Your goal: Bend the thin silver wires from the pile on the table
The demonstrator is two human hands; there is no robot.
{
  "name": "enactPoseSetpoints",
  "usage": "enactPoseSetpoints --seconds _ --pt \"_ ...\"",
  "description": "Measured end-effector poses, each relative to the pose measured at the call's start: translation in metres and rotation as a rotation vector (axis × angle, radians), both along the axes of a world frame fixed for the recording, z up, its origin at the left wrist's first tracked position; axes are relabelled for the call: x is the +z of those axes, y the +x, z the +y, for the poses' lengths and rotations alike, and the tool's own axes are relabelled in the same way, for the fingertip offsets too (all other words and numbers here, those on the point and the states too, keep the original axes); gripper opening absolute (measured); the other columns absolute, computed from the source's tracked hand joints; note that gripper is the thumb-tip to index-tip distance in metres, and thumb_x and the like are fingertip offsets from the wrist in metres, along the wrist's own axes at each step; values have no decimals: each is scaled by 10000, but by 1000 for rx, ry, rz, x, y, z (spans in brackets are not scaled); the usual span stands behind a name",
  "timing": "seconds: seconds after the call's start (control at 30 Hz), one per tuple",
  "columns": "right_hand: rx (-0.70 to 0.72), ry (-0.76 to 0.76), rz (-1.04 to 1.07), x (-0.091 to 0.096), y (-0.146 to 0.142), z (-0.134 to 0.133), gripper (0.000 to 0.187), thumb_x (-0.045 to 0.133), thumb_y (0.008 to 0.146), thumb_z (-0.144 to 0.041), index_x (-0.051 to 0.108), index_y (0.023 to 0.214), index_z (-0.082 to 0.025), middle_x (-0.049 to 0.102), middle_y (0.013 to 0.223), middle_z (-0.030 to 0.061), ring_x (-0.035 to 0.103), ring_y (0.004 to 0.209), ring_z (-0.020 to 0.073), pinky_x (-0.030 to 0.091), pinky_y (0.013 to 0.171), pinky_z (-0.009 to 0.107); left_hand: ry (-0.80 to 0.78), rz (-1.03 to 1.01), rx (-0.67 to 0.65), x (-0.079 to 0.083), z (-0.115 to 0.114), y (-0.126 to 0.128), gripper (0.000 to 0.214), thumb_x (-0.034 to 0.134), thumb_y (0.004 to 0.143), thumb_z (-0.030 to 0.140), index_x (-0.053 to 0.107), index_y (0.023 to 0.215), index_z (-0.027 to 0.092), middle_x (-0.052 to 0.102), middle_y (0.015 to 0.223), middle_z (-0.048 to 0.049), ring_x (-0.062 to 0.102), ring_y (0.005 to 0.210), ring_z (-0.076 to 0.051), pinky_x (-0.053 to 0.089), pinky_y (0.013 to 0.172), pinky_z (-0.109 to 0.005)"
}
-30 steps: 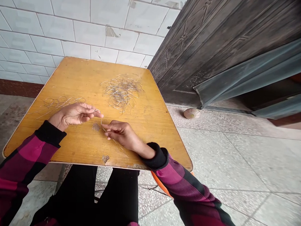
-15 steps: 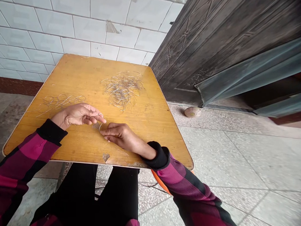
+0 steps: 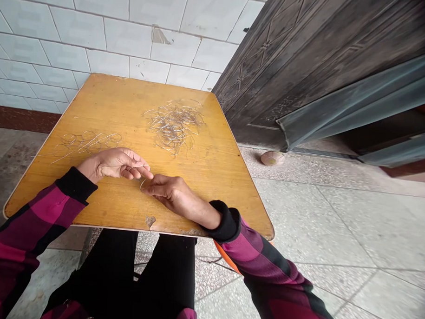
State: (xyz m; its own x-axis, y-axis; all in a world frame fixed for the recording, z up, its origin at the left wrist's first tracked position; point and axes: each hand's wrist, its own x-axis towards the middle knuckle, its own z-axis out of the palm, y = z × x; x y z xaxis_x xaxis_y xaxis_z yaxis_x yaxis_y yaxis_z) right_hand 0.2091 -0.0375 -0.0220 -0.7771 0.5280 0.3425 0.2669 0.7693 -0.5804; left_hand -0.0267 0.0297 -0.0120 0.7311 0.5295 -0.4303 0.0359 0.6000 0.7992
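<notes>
The left hand (image 3: pixel 111 164) and the right hand (image 3: pixel 172 194) meet near the middle of the table (image 3: pixel 96 104), their fingers curled and almost touching. Between their fingertips they pinch a thin bent wire (image 3: pixel 141 184). Ahead of the hands lies a tangled pile of wires (image 3: pixel 173 125), and ahead of the left hand a looser spread of wire loops (image 3: pixel 87 143) sits apart from it. Just nearer the person than the right hand, a chipped patch (image 3: pixel 150 221) mars the table's veneer.
</notes>
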Motion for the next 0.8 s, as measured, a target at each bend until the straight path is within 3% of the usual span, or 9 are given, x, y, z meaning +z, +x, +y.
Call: enactPoseSetpoints --seconds 0.27,0.57,0.8 --pt "-76 36 -77 -3 -1 -1 266 503 949 -137 736 1054 -211 697 976 52 636 813 122 478 689 251 6 38 28 -3 0 2 134 660 793 110 737 898 79 759 961 -157 626 592 -70 446 475 -120" --pt "-102 -14 60 -17 -4 0 243 512 952 -187 743 1026 -207 701 1018 60 659 876 139 513 754 267 2 -20 30 -5 -2 6 74 671 809 116 726 841 79 756 947 -148 608 591 -55 456 505 -117" --pt "-109 -22 70 -23 -4 2 225 525 950 -207 739 1021 -211 703 998 56 649 871 140 516 752 271 16 29 59 0 -5 8 66 717 768 108 727 832 99 764 916 -127 586 527 -44 405 418 -92"
